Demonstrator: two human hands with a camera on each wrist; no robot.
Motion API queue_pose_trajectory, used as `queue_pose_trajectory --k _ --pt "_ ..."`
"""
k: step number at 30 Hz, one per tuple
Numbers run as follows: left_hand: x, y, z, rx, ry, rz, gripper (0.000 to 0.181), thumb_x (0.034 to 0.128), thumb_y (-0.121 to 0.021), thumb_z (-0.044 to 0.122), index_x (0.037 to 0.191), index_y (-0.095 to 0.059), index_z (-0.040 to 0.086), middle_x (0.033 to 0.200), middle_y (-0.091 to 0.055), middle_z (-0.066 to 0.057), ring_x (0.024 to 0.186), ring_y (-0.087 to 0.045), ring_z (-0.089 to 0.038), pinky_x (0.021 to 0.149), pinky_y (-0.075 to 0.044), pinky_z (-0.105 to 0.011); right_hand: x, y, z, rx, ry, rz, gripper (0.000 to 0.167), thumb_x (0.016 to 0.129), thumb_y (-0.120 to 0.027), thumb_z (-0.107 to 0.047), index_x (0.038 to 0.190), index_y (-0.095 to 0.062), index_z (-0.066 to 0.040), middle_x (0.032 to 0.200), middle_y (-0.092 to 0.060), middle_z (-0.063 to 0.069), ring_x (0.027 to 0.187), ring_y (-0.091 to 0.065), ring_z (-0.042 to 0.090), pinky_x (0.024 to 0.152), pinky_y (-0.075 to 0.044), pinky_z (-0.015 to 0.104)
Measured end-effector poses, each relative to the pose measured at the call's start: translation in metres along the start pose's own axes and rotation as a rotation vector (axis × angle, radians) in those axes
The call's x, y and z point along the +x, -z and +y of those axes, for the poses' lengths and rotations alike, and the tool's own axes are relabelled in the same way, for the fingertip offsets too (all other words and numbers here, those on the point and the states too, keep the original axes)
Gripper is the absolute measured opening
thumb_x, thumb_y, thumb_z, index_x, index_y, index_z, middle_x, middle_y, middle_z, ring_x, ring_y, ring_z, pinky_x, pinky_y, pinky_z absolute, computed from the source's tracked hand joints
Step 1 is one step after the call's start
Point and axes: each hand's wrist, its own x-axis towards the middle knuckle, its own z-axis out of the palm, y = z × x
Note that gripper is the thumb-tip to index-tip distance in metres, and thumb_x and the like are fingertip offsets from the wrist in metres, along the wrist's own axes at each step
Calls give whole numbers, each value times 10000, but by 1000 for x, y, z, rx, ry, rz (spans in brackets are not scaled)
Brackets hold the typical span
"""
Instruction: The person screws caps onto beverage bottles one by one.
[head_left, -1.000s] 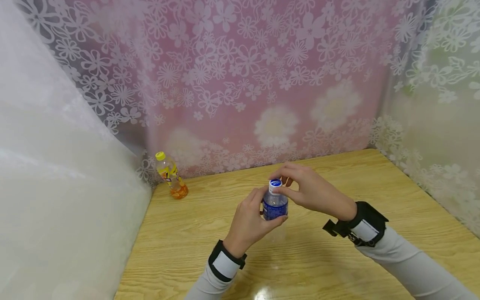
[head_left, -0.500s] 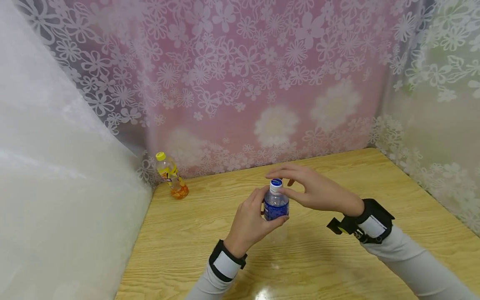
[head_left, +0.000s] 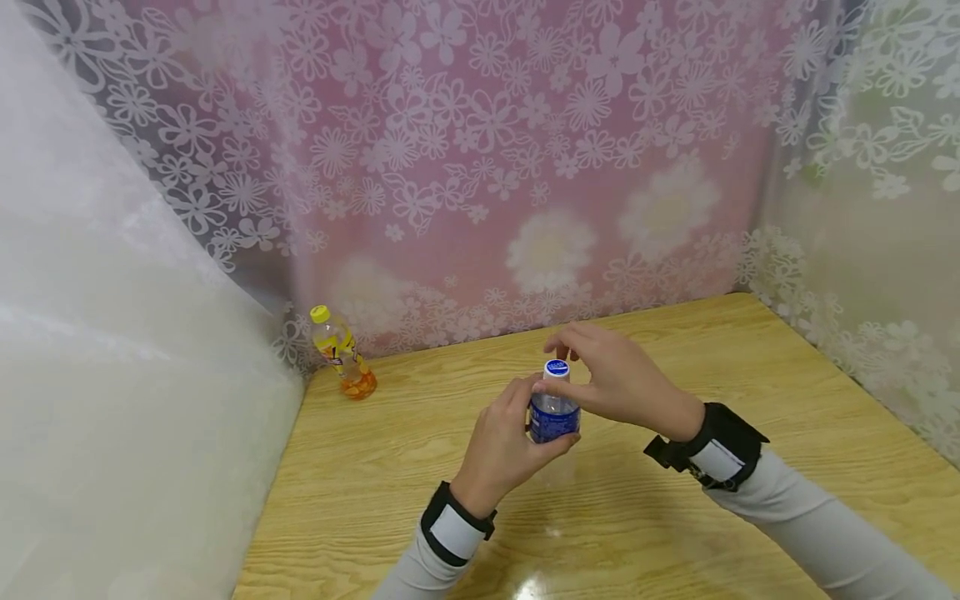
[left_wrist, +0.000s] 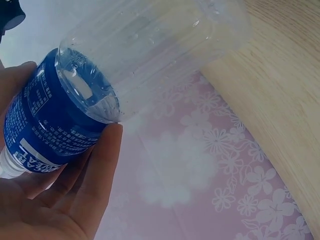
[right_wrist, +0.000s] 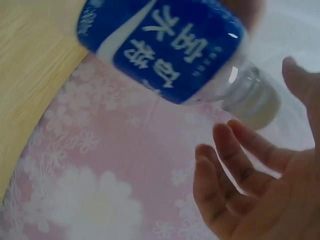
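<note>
A clear plastic bottle [head_left: 555, 423] with a blue label and a white cap [head_left: 557, 368] stands roughly upright in front of the person. Around its label curls the left hand [head_left: 498, 450], thumb in front and fingers behind; the left wrist view shows the clear lower part of the bottle [left_wrist: 155, 50] below the grip. The right hand [head_left: 622, 379] is at the cap, with thumb and fingers spread to either side. In the right wrist view those fingers [right_wrist: 240, 165] are loosely bent and apart from the cap. Whether the bottle's base touches the table is unclear.
A second bottle [head_left: 345, 358] with a yellow cap and a little orange liquid stands at the table's back left corner. The wood-grain table [head_left: 360, 492] is bordered by a pink flowered curtain [head_left: 480, 250] behind and pale sheets [head_left: 135, 375] at the sides.
The right hand swings back and forth at the cap, its fingers curling slightly more now than half a second ago. The left hand keeps its grip on the bottle.
</note>
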Motion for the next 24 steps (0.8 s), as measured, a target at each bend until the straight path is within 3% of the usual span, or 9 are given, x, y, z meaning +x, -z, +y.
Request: queue_pose_trajectory --k 4,9,12,15,19,21,24 --pt "0 1 0 -6 12 -7 805 822 -834 472 1466 -478 146 1240 -627 -22 978 -681 -118 652 -514 -136 -1 12 4 130 84 -114 422 984 -692 -314 1383 -599 -213 1287 -606 -47 1057 -585 94 794 -544 317" --pt "1 4 0 -12 26 -12 814 822 -834 470 1480 -465 165 1275 -616 -24 1011 -673 -121 660 -518 -141 -2 23 5 186 174 -180 414 983 -673 -95 1373 -627 -227 1301 -592 -54 1135 -582 112 858 -548 349" --pt "0 4 0 -9 17 -12 808 822 -833 475 1480 -467 183 1266 -614 -15 1001 -670 -113 663 -521 -145 0 21 4 151 158 -152 328 971 -697 -122 1289 -679 -202 1216 -603 -68 1056 -587 101 827 -546 344" --pt "0 3 1 -5 11 -7 800 821 -831 481 1473 -474 185 1239 -617 -4 982 -670 -106 675 -531 -157 1 15 3 82 104 -109 208 970 -712 -266 1163 -694 -193 1093 -601 -84 949 -571 79 767 -528 325" --pt "-1 1 2 7 -4 13 770 823 -827 489 1442 -492 178 1194 -622 8 975 -672 -102 716 -553 -191 1 6 1 -18 45 -54 237 956 -701 -429 1029 -616 -220 972 -578 -92 891 -586 84 757 -529 309" --pt "-1 0 3 13 -5 17 773 824 -824 495 1441 -491 168 1188 -623 9 981 -674 -105 731 -560 -202 1 5 1 -14 34 -58 257 965 -686 -441 1076 -625 -218 990 -591 -84 892 -583 83 758 -530 303" --pt "0 1 2 12 4 16 797 827 -822 494 1460 -481 151 1224 -626 -5 999 -681 -121 725 -560 -201 0 10 3 60 64 -101 299 992 -667 -373 1250 -644 -224 1164 -626 -69 970 -587 75 789 -542 314"
